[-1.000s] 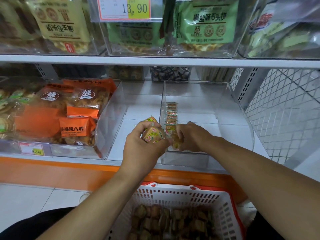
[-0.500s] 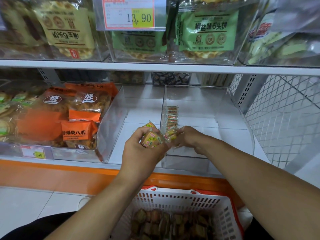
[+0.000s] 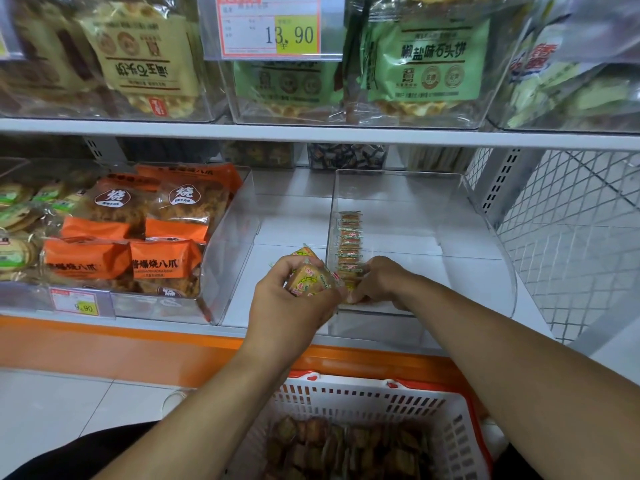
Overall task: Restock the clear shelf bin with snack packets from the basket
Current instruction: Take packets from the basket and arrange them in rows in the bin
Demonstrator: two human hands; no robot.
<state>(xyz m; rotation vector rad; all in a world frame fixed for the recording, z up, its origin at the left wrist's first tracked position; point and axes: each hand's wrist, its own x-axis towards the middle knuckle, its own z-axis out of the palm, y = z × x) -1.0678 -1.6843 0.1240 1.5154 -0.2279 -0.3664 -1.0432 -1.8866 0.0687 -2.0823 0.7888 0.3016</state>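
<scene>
My left hand [image 3: 285,308] grips a small stack of yellow snack packets [image 3: 309,278] just outside the left wall of the clear shelf bin [image 3: 478,271]. Inside the bin my right hand [image 3: 377,282] pinches a snack packet at the near end of a row of packets [image 3: 349,242] that stand on edge along the bin's left wall. The rest of the bin's floor is bare. Below, a white basket with a red rim [image 3: 460,431] holds several more packets [image 3: 346,448].
A clear bin [image 3: 228,244] of orange snack bags stands to the left. The upper shelf [image 3: 311,131] carries bins of green and yellow bags and a 13.90 price tag [image 3: 272,27]. A wire mesh panel [image 3: 571,244] closes the right side.
My right hand has moved slightly between the left hand's stack and the near end of the row in the bin. My left hand keeps its packets in almost the same place.
</scene>
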